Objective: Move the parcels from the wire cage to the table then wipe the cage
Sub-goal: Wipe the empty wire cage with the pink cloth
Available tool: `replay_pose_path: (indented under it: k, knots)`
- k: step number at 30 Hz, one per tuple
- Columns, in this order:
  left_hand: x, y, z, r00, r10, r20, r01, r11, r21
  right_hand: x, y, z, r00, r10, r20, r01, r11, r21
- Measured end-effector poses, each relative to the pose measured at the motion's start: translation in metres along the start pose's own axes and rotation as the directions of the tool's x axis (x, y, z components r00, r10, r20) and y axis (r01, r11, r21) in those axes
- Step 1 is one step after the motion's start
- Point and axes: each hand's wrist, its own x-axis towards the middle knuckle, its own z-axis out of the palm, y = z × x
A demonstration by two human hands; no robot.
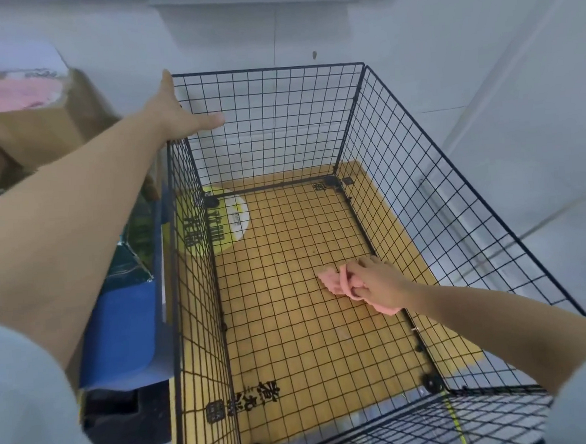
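While the spread left hand [182,113] apparently steadies the cage [275,69], the right hand [374,280] grips a cloth [334,281], wiping beneath it.

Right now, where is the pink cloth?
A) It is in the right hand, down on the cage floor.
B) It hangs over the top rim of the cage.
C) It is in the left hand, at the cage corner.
A: the right hand grips the pink cloth against the floor of the cage, while the left hand rests on the top rim without any cloth.
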Motion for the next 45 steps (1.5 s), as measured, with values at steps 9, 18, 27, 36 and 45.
replay_pose_path:
  k: [9, 18, 27, 36, 45]
  knots:
    - [0.0, 0.0, 0.001, 1.0, -0.003, -0.027, 0.002, 1.0, -0.02, -0.003, -0.137, -0.009, 0.89, -0.452, -0.058, 0.454, 0.865, 0.215]
    - [0.0, -0.001, 0.001, 1.0, 0.009, -0.007, -0.01, 0.999, -0.034, 0.005, -0.192, 0.009, 0.845, -0.531, 0.056, 0.527, 0.846, 0.081]
    - [-0.004, 0.001, 0.001, 1.0, 0.003, -0.003, -0.003, 0.999, -0.042, 0.002, -0.118, 0.0, 0.834, -0.524, 0.176, 0.53, 0.848, 0.01]
    - [-0.004, 0.003, 0.0, 1.0, -0.003, -0.002, 0.003, 0.999, -0.04, -0.026, -0.029, -0.006, 0.886, -0.368, 0.283, 0.424, 0.889, -0.174]
    - [-0.006, 0.004, 0.001, 1.0, -0.029, 0.0, 0.029, 1.0, -0.012, -0.023, -0.022, -0.009, 0.847, -0.442, 0.293, 0.516, 0.816, -0.26]
